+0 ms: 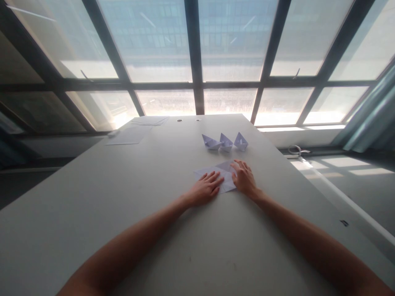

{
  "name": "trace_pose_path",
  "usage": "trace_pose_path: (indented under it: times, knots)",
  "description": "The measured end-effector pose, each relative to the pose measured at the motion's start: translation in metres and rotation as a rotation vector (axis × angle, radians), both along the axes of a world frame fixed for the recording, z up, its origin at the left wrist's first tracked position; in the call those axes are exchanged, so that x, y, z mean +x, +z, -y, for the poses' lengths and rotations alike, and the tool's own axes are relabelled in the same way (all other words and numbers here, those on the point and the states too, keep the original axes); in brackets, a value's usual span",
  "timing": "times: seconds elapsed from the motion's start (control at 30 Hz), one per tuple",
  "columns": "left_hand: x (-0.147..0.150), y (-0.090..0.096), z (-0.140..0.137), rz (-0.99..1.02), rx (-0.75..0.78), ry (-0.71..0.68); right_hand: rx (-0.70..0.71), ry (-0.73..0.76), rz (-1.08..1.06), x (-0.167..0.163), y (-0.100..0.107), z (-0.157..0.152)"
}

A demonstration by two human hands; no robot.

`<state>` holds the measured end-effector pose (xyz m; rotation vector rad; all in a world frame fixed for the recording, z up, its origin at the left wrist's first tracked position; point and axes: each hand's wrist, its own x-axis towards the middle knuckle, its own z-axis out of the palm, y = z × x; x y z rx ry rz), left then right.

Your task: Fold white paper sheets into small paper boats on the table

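"Paper (227, 181) is lying on the table (148, 181) under both hands; why?"

"The left hand (207, 190) is resting flat, fingers spread, likely steadying it. The right hand (243, 176) is curving over its right side; whether it's gripping, I can't tell."

"And those folded boats (226, 143)?"

"They're standing beyond, apparently leaving room."

So the folded paper (228, 183) is on the table (123, 185), left hand (210, 186) on its left part, right hand (243, 176) at its right. Three paper boats (226, 143) sit just behind, loose sheets (131, 135) further back left, windows (163, 41) past the table.
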<state>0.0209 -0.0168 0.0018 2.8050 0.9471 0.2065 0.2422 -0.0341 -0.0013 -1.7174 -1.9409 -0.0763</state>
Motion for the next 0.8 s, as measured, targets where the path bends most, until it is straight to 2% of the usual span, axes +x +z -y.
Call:
trace_pose_path:
  times: [0.1, 0.2, 0.3, 0.4, 0.57, 0.8]
  knots:
    - [-0.001, 0.008, 0.0, 0.034, -0.017, -0.1, -0.056, 0.214, 0.084, -0.006, 0.0, 0.001]
    - [0.002, 0.011, 0.001, 0.134, -0.003, -0.067, -0.19, 0.387, 0.109, -0.009, -0.004, 0.0]
    - [0.007, 0.007, 0.003, 0.208, 0.046, 0.045, -0.259, 0.444, 0.13, -0.009, -0.008, -0.001]
    - [0.009, -0.002, 0.003, 0.163, 0.08, 0.095, -0.26, 0.47, 0.154, -0.009, -0.01, -0.001]
    - [0.006, -0.01, -0.003, -0.018, 0.051, 0.118, -0.295, 0.376, 0.171, -0.011, -0.015, -0.003]
    - [0.002, -0.005, -0.004, -0.088, 0.044, 0.084, -0.346, 0.131, 0.139, 0.001, -0.017, -0.017]
